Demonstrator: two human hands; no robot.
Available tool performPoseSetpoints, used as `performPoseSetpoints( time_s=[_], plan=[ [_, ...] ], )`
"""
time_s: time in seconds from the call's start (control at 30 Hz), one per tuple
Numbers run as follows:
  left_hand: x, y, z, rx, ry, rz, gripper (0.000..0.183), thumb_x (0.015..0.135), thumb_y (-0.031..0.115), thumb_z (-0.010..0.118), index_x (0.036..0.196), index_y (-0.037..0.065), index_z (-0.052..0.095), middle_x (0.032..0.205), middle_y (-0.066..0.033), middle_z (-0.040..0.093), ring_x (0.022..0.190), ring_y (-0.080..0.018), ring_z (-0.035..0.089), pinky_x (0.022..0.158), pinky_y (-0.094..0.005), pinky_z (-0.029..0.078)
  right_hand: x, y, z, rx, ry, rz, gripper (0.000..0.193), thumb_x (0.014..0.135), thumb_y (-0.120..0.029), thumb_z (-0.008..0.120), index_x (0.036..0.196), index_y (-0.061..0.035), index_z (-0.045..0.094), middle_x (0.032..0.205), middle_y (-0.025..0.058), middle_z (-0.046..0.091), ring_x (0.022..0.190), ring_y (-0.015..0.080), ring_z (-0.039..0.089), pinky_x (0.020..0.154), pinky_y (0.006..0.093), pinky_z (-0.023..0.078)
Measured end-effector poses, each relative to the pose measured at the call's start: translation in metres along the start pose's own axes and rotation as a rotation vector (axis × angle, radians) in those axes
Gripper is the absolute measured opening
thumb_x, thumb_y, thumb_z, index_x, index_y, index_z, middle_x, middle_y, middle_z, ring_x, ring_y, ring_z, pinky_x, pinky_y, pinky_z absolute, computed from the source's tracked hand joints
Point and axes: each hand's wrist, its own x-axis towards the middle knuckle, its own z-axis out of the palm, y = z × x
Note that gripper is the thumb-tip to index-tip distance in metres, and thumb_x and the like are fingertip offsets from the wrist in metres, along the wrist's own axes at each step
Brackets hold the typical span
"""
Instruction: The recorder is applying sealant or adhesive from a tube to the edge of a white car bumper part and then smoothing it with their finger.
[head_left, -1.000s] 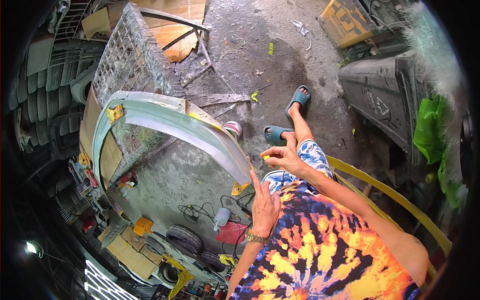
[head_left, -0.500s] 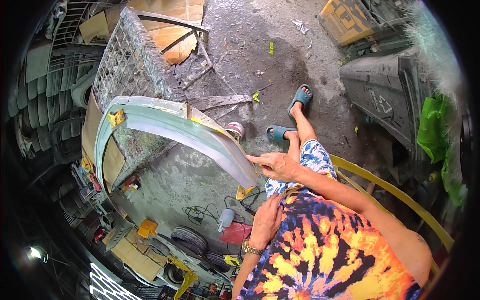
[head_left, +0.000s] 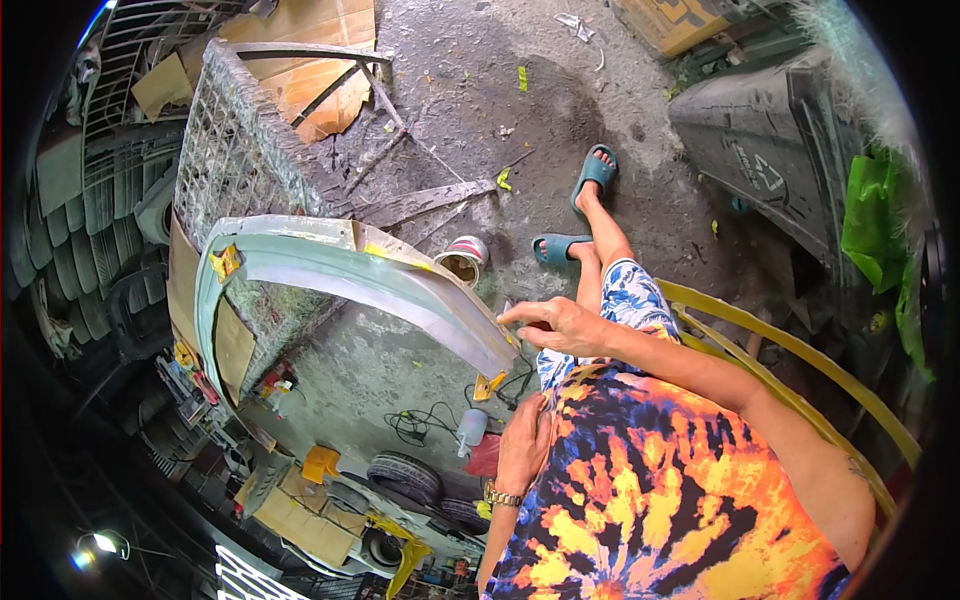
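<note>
A long arched vehicle body panel [head_left: 360,285], pale grey-green with whitish patches, curves across the left and middle. Its right end lies beside my right hand [head_left: 565,327]. That hand's index finger reaches toward the panel's edge, thumb apart below it and the other fingers curled. A small pale bit shows by the fingertip; whether it belongs to the panel I cannot tell. My left hand [head_left: 522,440], with a gold watch [head_left: 502,495] at the wrist, lies against my tie-dye shirt [head_left: 680,490], fingers stretched out. Yellow tape or paper pieces [head_left: 225,263] stick to the panel.
A mesh-covered metal frame [head_left: 250,130] stands behind the panel. A small can [head_left: 464,260] sits on the floor beyond it. To the right are a dark bin [head_left: 750,150] and a yellow curved strip [head_left: 800,360]. Tyres [head_left: 405,478], a bottle [head_left: 471,430] and cables lie at lower left.
The view has shifted slightly, and more of the can shows past the panel. My right index finger has bent a little and the thumb stands farther from it. My left hand stays against the shirt.
</note>
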Motion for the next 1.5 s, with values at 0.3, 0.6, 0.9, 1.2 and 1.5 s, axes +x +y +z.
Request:
performPoseSetpoints(
  time_s=[0.3, 0.6, 0.9, 1.2, 1.5],
  plan=[
    [-0.033, -0.059, -0.008, 0.010, -0.002, -0.305, 0.032, 0.094, 0.017, 0.054, 0.119, -0.002, 0.058, 0.113, -0.0231, 0.064, 0.093, -0.0366, 0.066, 0.080, -0.0411, 0.052, 0.004, 0.026, -0.010, 0.567, 0.010, -0.014, 0.019, 0.097, -0.021, 0.059, 0.098, -0.0021, 0.065, 0.079, 0.0034, 0.068, 0.071, 0.0079, 0.062, 0.066, 0.0237, 0.050],
    [-0.010, 0.024, -0.033, -0.097, 0.053, -0.135, 0.026, 0.093, 0.009, 0.057, 0.118, 0.000, 0.057, 0.109, -0.0179, 0.064, 0.094, -0.0340, 0.064, 0.080, -0.0397, 0.051, -0.041, 0.060, -0.003, 0.474, 0.171, 0.063, 0.040, 0.101, -0.038, 0.054, 0.074, -0.0071, 0.054, 0.059, -0.0028, 0.051, 0.051, 0.0060, 0.045, 0.048, 0.0234, 0.036],
    [0.002, 0.048, -0.037, -0.016, 0.141, 0.181, 0.027, 0.091, 0.005, 0.062, 0.117, 0.001, 0.058, 0.103, -0.0131, 0.063, 0.085, -0.0249, 0.065, 0.074, -0.0323, 0.052, -0.042, 0.056, 0.004, 0.529, 0.097, 0.047, 0.023, 0.097, -0.025, 0.062, 0.089, -0.0039, 0.059, 0.076, -0.0010, 0.056, 0.062, 0.0055, 0.048, 0.056, 0.0220, 0.040],
    [-0.002, 0.044, -0.035, -0.072, 0.182, 0.218, 0.025, 0.089, -0.001, 0.062, 0.114, 0.000, 0.060, 0.101, -0.0139, 0.064, 0.086, -0.0268, 0.065, 0.074, -0.0326, 0.052, -0.033, 0.045, 0.027, 0.012, 0.015, -0.027, 0.068, 0.089, -0.014, 0.056, 0.152, -0.0125, 0.032, 0.107, 0.0219, 0.066, 0.082, 0.0218, 0.064, 0.081, 0.0356, 0.050],
    [-0.011, 0.040, -0.045, -0.034, 0.228, 0.217, 0.025, 0.090, 0.000, 0.061, 0.114, 0.001, 0.060, 0.101, -0.0141, 0.064, 0.084, -0.0275, 0.064, 0.074, -0.0344, 0.052, -0.030, 0.040, 0.028, 0.432, -0.280, 0.117, 0.075, 0.094, -0.014, 0.054, 0.157, -0.0148, 0.013, 0.070, 0.0040, 0.057, 0.056, 0.0108, 0.051, 0.053, 0.0270, 0.045]
  ],
)
